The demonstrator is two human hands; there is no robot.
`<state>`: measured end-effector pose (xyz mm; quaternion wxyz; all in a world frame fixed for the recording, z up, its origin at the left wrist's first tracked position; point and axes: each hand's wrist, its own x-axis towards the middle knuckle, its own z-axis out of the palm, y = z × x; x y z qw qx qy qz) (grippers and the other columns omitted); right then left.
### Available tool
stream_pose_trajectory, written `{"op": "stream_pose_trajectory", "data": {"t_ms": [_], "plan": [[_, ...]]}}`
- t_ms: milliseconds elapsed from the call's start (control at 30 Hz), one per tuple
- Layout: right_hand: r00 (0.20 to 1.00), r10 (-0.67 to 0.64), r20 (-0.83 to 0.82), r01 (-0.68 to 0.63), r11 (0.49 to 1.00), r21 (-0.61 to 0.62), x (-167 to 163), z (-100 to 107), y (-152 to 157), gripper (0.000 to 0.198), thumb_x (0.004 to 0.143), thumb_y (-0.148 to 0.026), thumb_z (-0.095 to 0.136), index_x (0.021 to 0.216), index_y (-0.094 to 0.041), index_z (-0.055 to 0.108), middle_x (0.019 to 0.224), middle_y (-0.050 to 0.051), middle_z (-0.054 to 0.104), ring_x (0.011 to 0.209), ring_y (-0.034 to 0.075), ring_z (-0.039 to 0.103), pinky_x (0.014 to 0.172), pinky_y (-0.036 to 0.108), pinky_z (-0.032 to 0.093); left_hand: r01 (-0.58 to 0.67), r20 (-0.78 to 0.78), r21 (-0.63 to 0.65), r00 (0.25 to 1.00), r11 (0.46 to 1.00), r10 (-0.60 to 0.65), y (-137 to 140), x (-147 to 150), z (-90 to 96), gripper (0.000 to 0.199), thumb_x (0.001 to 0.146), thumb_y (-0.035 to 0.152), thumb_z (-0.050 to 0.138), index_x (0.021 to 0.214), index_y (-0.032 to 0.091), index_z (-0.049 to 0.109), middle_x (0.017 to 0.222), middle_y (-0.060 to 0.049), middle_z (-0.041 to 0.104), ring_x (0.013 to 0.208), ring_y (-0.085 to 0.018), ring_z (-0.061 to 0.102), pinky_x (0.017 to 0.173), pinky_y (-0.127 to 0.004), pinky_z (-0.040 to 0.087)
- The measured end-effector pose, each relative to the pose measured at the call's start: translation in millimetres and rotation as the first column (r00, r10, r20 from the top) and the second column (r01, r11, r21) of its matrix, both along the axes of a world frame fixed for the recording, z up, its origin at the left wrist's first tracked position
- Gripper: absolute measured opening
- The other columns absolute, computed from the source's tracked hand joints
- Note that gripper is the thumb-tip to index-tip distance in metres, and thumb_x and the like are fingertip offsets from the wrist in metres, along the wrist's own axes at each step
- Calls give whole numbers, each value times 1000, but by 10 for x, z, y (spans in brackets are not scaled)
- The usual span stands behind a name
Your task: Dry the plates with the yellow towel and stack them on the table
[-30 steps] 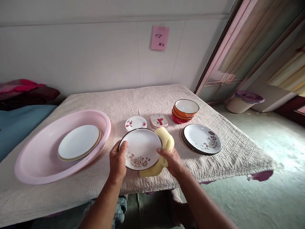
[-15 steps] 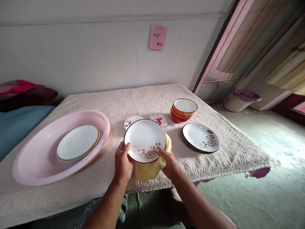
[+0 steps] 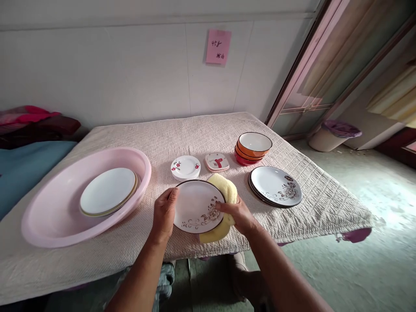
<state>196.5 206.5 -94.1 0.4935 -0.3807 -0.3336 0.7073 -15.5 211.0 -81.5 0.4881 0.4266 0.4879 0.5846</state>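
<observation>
A white plate (image 3: 195, 206) with a dark rim and brown flower print is held between both hands over the near edge of the table. My left hand (image 3: 165, 212) grips its left rim, thumb on top. On the right rim, my right hand (image 3: 238, 215) pinches the plate with its thumb over the flowers, and a yellow cloth (image 3: 227, 188) is bunched in the same hand, behind and under the plate. Just beyond lie a stack of small flowered plates (image 3: 186, 167) and some small squarish dishes (image 3: 217, 162) with a red figure.
On the left, a pink basin (image 3: 39, 216) holds several stacked white plates (image 3: 108, 190). To the right are a stack of flower-printed plates (image 3: 276, 186) and stacked orange and red bowls (image 3: 253, 149). A lined bin (image 3: 331, 138) stands on the floor.
The plate has come lower and turned, its flower print swinging toward the right. Both hands moved with it, and more of the yellow cloth shows at its right. The small flowered plates are now uncovered.
</observation>
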Motion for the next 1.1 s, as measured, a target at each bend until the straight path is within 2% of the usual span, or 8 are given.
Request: {"op": "stream_pose_trajectory", "data": {"t_ms": [133, 300, 400, 500, 733, 900, 1000, 1100], "plan": [[992, -40, -117, 43, 999, 23, -85, -47, 2, 42, 67, -24, 77, 107, -18, 68, 94, 6, 75, 87, 27, 70, 83, 42, 55, -161, 130, -28, 978, 986, 164, 14, 53, 0, 31, 82, 46, 65, 80, 15, 65, 76, -1, 66, 70, -14, 57, 67, -24, 45], [957, -49, -285, 51, 999, -2, -387, -112, -105, 55, 71, -26, 74, 124, -20, 60, 106, 7, 74, 103, 30, 67, 93, 46, 51, -372, 373, -164, 834, 914, 406, 2, 284, 85, 48, 84, 53, 58, 111, 15, 67, 107, -11, 71, 94, -23, 66, 85, -35, 50], [938, -94, -334, 82, 995, -48, -546, -66, -192, 57, 70, -26, 73, 125, -22, 60, 103, 6, 75, 106, 30, 66, 94, 46, 51, -329, 498, -296, 748, 897, 439, -43, 441, 81, 53, 85, 55, 53, 120, 17, 65, 110, -12, 71, 98, -25, 67, 91, -39, 50], [937, -150, -317, 129, 988, -88, -541, 20, -207, 61, 63, -23, 74, 123, -22, 61, 98, 5, 76, 106, 32, 65, 94, 47, 51, -238, 569, -342, 718, 909, 402, -60, 500, 29, 55, 85, 55, 53, 124, 17, 64, 110, -11, 72, 101, -27, 67, 93, -41, 50], [970, -139, -201, 123, 988, -93, -127, 126, -46, 58, 57, -16, 71, 114, -18, 63, 94, 7, 76, 94, 31, 69, 88, 46, 52, 7, 516, -155, 853, 988, 75, 57, 210, -11, 50, 81, 47, 62, 118, 14, 67, 110, -12, 72, 105, -27, 65, 91, -36, 51], [987, 70, -147, -77, 996, -43, 46, 103, -30, 62, 58, -12, 69, 119, -17, 62, 98, 8, 75, 86, 29, 70, 83, 44, 54, 106, 336, -181, 941, 978, -40, 16, 80, 54, 50, 77, 48, 69, 112, 12, 69, 98, -12, 74, 99, -29, 67, 84, -37, 53], [985, 98, -141, -104, 994, -34, 83, 30, -24, 61, 60, -12, 70, 120, -16, 62, 97, 8, 75, 83, 27, 70, 79, 41, 54, 101, 267, -189, 962, 977, -48, -36, 113, 63, 46, 78, 46, 70, 110, 13, 70, 95, -11, 75, 96, -28, 68, 83, -37, 53], [985, 55, -163, -59, 998, -24, 74, -52, -2, 59, 66, -15, 72, 124, -17, 60, 99, 8, 75, 83, 26, 70, 81, 41, 54, 8, 260, -174, 965, 985, 38, -46, 169, 56, 46, 79, 47, 69, 109, 11, 70, 98, -11, 74, 98, -28, 68, 85, -38, 53]]}}
